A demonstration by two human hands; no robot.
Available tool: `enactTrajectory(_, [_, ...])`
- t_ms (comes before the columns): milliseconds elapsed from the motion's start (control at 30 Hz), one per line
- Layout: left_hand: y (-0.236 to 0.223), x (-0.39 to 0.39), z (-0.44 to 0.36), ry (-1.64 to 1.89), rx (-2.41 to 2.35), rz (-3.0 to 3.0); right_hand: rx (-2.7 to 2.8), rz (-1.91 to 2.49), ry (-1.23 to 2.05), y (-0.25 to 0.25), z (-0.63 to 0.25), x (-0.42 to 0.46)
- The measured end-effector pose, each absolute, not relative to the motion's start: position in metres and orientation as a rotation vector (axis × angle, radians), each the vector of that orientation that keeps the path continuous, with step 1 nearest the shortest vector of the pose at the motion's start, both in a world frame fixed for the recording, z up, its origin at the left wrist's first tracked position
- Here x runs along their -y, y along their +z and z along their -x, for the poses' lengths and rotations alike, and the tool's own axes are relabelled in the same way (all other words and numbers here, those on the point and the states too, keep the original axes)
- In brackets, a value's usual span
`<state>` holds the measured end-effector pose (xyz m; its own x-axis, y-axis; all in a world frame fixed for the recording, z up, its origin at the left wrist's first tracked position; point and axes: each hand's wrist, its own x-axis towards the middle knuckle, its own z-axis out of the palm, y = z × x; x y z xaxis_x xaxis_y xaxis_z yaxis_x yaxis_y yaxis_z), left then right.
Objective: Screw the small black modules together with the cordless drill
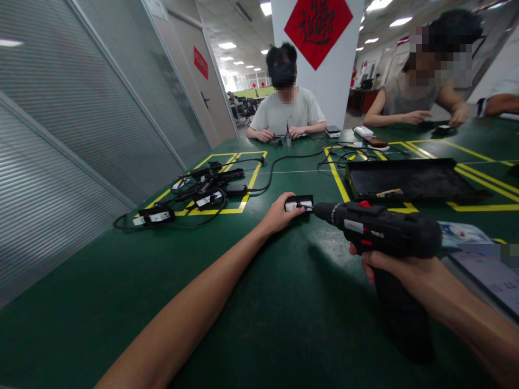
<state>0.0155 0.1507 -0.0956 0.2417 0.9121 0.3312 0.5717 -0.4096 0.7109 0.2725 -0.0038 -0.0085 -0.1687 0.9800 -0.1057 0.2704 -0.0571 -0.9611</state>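
One small black-and-white block lies on the green table, directly at the fingertips of my left hand. The hand grasps it from its left side, thumb along the near edge and fingers over the far left corner; the right end of the block is uncovered. My right hand is clenched round the handle of a black power drill, a finger at the trigger area. The drill points left, its bit at the block's right end; whether the tip is seated in anything cannot be told. Well apart to the left of the block is a tangle of black cables and parts over yellow tape. Beyond the drill, to the right, sits a shallow black tray with small pieces inside. Across the table sits a person in a pale T-shirt, both hands at small parts.
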Motion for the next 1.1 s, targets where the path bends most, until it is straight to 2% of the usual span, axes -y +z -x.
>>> enactTrajectory(100, [-0.095,-0.15,-0.015,1.0,-1.353,-2.078,1.526,1.387,1.349,-0.015,-0.278,0.002])
enactTrajectory(1100, [-0.095,-0.152,-0.016,0.993,-1.361,-2.069,1.546,1.456,1.306,0.001,-0.274,0.005])
